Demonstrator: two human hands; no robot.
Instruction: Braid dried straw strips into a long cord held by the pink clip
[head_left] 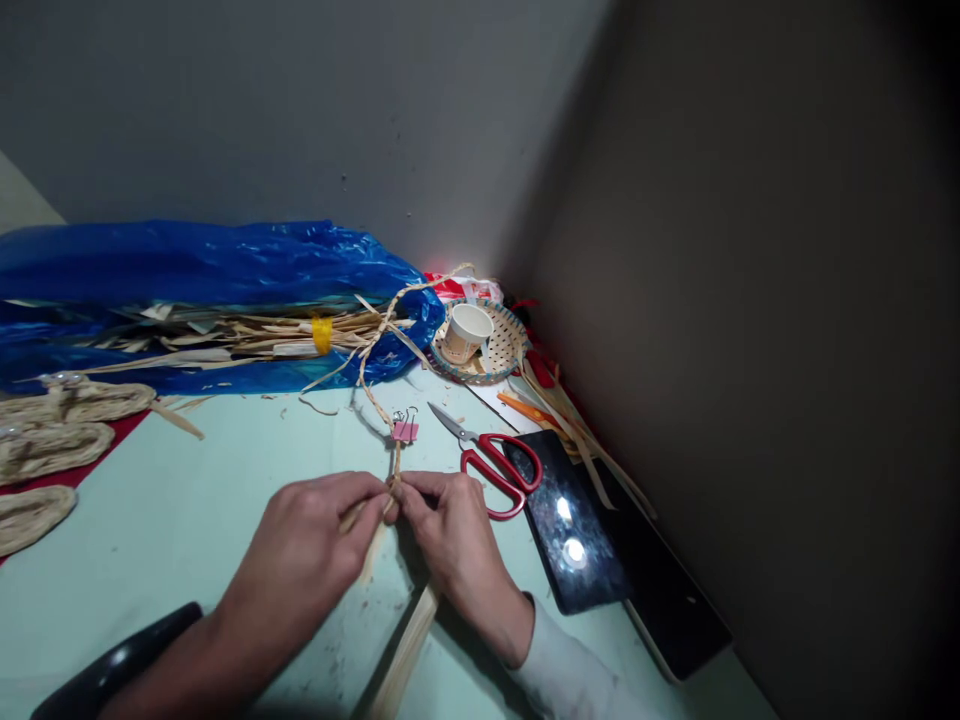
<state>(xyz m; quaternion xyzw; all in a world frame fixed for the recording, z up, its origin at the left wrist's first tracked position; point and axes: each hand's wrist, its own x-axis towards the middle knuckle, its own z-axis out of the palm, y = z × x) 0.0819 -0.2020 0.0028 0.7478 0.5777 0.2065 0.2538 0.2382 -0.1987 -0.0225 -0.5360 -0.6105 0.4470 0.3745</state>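
My left hand (322, 530) and my right hand (450, 530) meet at the near end of a braided straw cord (367, 370), each with thumb and fingers pinched on its strands. A pink binder clip (406, 431) grips the cord just beyond my fingertips. From there the braid curves away over the blue bag. Loose flat straw strands (405, 655) hang below my right hand toward the near edge of the view. Red-handled scissors (501, 470) lie to the right of the clip, with their blades apart.
Behind lies a blue plastic bag (187, 260) with bundled straw (285, 335). A paper cup (466, 333) sits in a woven basket (514, 350). Woven soles (34, 515) are at left, a black tablet (570, 540) at right beside the dark wall.
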